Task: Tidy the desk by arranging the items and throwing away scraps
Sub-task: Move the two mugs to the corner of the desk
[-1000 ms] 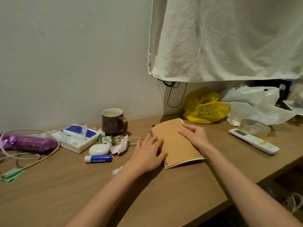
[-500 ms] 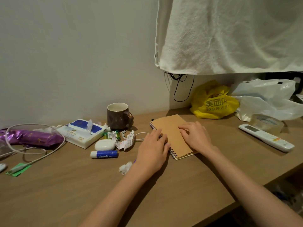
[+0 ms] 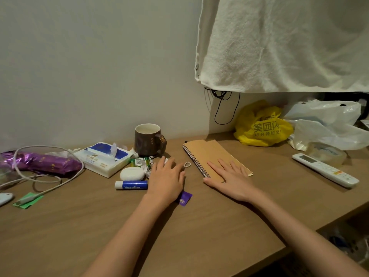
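in the head view, a spiral notebook (image 3: pixel 209 154) is seen lying closed on the desk (image 3: pixel 199 232), right of centre, its coil edge turned to the left. the right hand (image 3: pixel 231 179) is laid flat on the notebook's near end, palm down, fingers straight and spread apart; nothing is gripped. the left hand (image 3: pixel 166 180) is laid palm down on the desk just left of the notebook, fingers straight and slightly apart, with nothing clasped. a purple wrapper (image 3: pixel 184 198) is partly covered by the heel of that hand. a small white cord loop (image 3: pixel 187 164) is seen between the left fingertips and the coil.

left of the left hand, a lip balm (image 3: pixel 129 185) is laid on its side, one end touching the hand or hidden by it; which cannot be told. a white case (image 3: pixel 131 173) is placed just behind the balm, with green batteries (image 3: pixel 139 161) and crumpled paper scraps (image 3: pixel 148 171) beside it. a brown mug (image 3: pixel 148 139) is stood upright near the wall, and an open tissue pack (image 3: pixel 103 159) is set to its left. further left, a purple packet (image 3: pixel 40 162) is ringed by a white cable (image 3: pixel 60 183), and a green scrap (image 3: pixel 28 200) is found at the cable's near end.

at the right, a yellow bag (image 3: pixel 261 126) and a white bag (image 3: pixel 327 124) are heaped against the wall, with a tape roll (image 3: pixel 327 155) and a remote (image 3: pixel 325 169) in front of them. a towel (image 3: pixel 279 43) is hung above.
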